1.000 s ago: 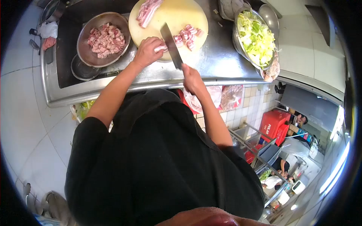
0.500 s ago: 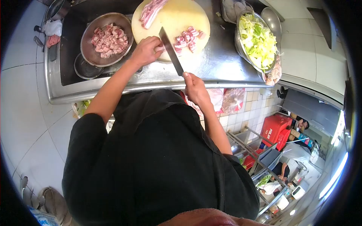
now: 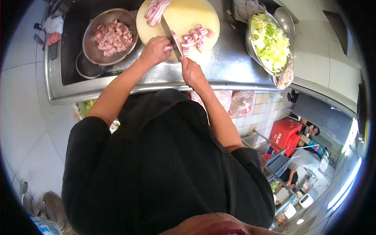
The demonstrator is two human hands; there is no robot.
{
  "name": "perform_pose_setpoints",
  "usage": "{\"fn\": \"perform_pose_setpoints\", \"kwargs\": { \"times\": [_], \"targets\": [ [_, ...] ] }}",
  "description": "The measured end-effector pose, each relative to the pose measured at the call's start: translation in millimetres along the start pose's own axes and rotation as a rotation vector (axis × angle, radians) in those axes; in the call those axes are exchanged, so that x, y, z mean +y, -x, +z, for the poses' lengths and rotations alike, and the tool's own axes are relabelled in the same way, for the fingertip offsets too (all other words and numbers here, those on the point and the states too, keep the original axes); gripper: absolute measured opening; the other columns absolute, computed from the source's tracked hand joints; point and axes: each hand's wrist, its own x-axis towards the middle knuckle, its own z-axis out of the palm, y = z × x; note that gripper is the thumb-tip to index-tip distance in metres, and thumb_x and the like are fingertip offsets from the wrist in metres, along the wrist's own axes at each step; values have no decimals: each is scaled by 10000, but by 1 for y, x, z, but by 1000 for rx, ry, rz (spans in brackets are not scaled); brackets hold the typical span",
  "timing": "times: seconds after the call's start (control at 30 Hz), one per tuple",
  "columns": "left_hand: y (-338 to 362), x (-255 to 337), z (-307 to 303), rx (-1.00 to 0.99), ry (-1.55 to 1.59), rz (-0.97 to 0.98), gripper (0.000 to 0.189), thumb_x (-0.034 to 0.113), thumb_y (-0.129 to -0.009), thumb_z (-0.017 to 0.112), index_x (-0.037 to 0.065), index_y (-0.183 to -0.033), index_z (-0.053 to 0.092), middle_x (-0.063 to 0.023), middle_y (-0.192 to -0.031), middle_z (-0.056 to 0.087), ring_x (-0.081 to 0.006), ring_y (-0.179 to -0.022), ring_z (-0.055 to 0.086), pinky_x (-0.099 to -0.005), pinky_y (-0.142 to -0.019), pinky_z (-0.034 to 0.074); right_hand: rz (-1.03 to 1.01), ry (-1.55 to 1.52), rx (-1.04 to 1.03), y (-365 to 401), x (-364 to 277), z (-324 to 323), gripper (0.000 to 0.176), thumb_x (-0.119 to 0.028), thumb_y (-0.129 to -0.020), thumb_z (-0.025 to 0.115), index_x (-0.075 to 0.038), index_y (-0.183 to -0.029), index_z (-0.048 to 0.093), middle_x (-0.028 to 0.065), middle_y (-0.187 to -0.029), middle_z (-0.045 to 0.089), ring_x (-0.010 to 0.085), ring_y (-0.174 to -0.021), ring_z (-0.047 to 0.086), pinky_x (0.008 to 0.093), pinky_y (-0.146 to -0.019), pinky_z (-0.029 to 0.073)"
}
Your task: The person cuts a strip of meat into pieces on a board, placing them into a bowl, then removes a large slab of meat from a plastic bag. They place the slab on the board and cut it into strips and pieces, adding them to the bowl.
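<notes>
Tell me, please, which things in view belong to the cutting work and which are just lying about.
Cutting work:
knife in right hand
meat piece in left hand
cutting board
cut pieces
probably the pan of diced meat

Apparently lying about:
bowl of greens
red POLAR box

At top centre we see a smooth, plastic-looking board [image 3: 196,15] and a metal knife [image 3: 171,37]; around them, a glossy steel counter [image 3: 231,56]. Lower centre, we see a shirt [image 3: 156,168] of matt cloth.
</notes>
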Motion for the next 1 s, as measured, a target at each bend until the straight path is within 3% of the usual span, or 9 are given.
{"fn": "perform_pose_setpoints", "kwargs": {
  "times": [0.1, 0.2, 0.27, 0.3, 0.5, 0.63, 0.67, 0.8, 1.0],
  "targets": [
    [-1, -5, -4, 76, 6, -13, 216, 48, -722, 717, 15, -928, 661, -158, -945, 651, -376, -949, 632, -458, -851, 524, 15, -71, -22, 8, 22, -7, 597, -449, -1113, 343, 43, -1016, 668, 328, -949, 695, 535, -932, 647, 564, -853, 511],
    [-5, -27, -7, 160, -47, -122, 220, 41, -727, 719, 22, -938, 657, -164, -943, 649, -381, -955, 634, -470, -852, 527, 125, -186, -95, 34, 52, -30, 614, -485, -1115, 346, 15, -894, 626, 229, -727, 670, 402, -631, 647, 484, -608, 514],
    [-7, -26, -12, 158, -57, -163, 199, 54, -772, 740, 8, -940, 644, -172, -975, 633, -382, -955, 634, -465, -854, 537, 349, -357, -261, 39, 51, -53, 616, -506, -1116, 346, -21, -815, 576, 136, -588, 596, 263, -437, 559, 414, -424, 439],
    [-7, -20, -12, 172, 5, -187, 187, 64, -789, 743, 5, -934, 641, -175, -994, 627, -377, -951, 634, -457, -854, 537, 281, -519, -197, 41, 50, -53, 597, -520, -1115, 352, -68, -757, 507, 51, -529, 473, 134, -360, 406, 327, -321, 283],
    [-15, 10, 37, 263, 296, -244, 350, 118, -860, 759, -26, -1115, 568, -222, -1096, 579, -387, -1014, 615, -447, -933, 512, 401, -903, -45, 38, 70, -102, 658, -602, -1097, 357, -79, -738, 534, 42, -560, 500, 152, -407, 464, 308, -385, 385],
    [-37, 38, 61, 288, 154, -65, 614, 234, -847, 801, -22, -1318, 502, -293, -1305, 533, -452, -1202, 557, -488, -1040, 463, 352, -620, 96, 23, 107, -117, 617, -602, -1101, 345, -59, -944, 592, 40, -582, 500, 155, -411, 449, 317, -399, 405],
    [-38, 25, 87, 288, 55, -124, 793, 392, -824, 823, 8, -1427, 480, -317, -1467, 464, -477, -1357, 473, -541, -1121, 389, 364, -535, 125, 21, 109, -119, 619, -602, -1101, 343, -52, -1003, 610, 39, -588, 500, 156, -411, 447, 318, -401, 408],
    [-59, 46, 95, 89, -182, -265, 922, 608, -763, 799, 166, -1514, 498, -287, -1589, 347, -463, -1483, 329, -643, -1167, 257, 376, -845, -49, 6, 145, -99, 669, -627, -1096, 329, -48, -1295, 597, 30, -593, 480, 147, -422, 440, 309, -411, 404],
    [-74, 68, 90, 87, -322, -272, 891, 626, -701, 836, 235, -1457, 571, -244, -1547, 402, -434, -1449, 363, -667, -1088, 298, 379, -1125, -240, 0, 166, -61, 693, -677, -1078, 305, -83, -1310, 576, 12, -579, 420, 144, -389, 373, 311, -393, 369]
  ]
}}
